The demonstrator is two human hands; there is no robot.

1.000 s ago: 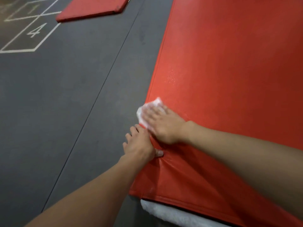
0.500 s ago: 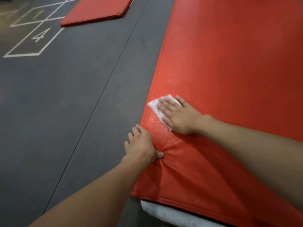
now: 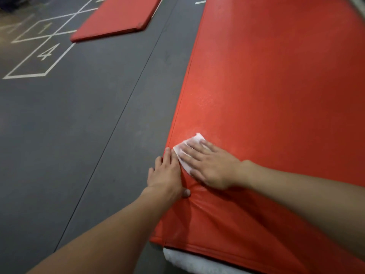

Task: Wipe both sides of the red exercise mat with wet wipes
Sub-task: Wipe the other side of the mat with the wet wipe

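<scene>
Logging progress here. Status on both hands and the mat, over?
Right hand flat, pressing wet wipe on red mat near its left edge. Left hand grips that edge, thumb on top. Nothing lying in the wipe's path.

1. Large red vinyl-covered exercise mat [image 3: 276,86]: far end, right side and near right corner run past the frame.
2. White wet wipe [image 3: 194,141]: mostly covered by the right hand [image 3: 211,167]; only its far corner and left margin show.
3. Left hand [image 3: 166,175]: palm hidden at the mat's left edge; whether its fingers hook that edge cannot be told.
4. Both forearms: cut off at the frame.
5. White fuzzy material [image 3: 187,262]: tucked under the mat's near end, cut by the bottom edge, unidentifiable.
6. Smaller flat red mat [image 3: 114,18]: far end cropped.
7. White painted numbered floor squares [image 3: 45,52]: farthest ones blurred and cropped.
</scene>
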